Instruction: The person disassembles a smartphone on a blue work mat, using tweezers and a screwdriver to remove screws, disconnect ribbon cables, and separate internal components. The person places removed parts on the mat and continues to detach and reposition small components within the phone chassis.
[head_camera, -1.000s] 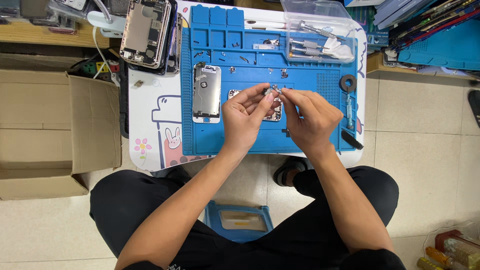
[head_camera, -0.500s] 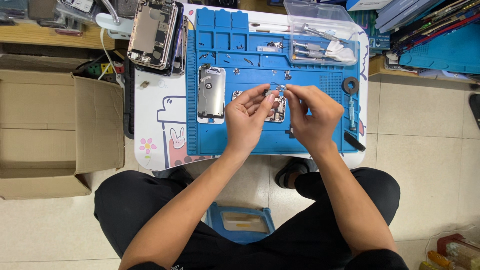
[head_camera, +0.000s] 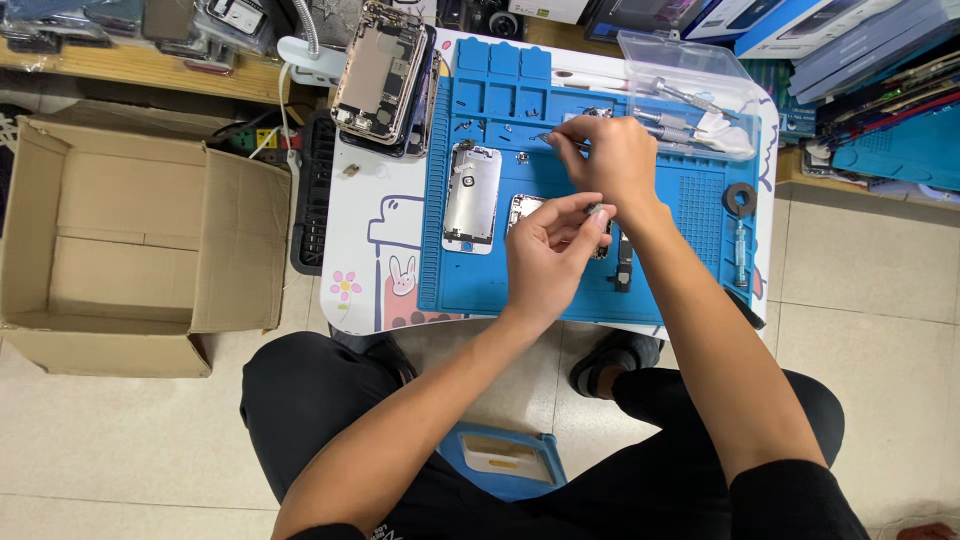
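Blue mat (head_camera: 700, 200): clear box (head_camera: 690, 90) holds tools; right hand (head_camera: 605, 160) beside.

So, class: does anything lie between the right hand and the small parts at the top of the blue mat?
Nothing visible. The right hand hovers above the blue silicone repair mat, fingertips by the tiny metal parts; the clear plastic tray sits aside.
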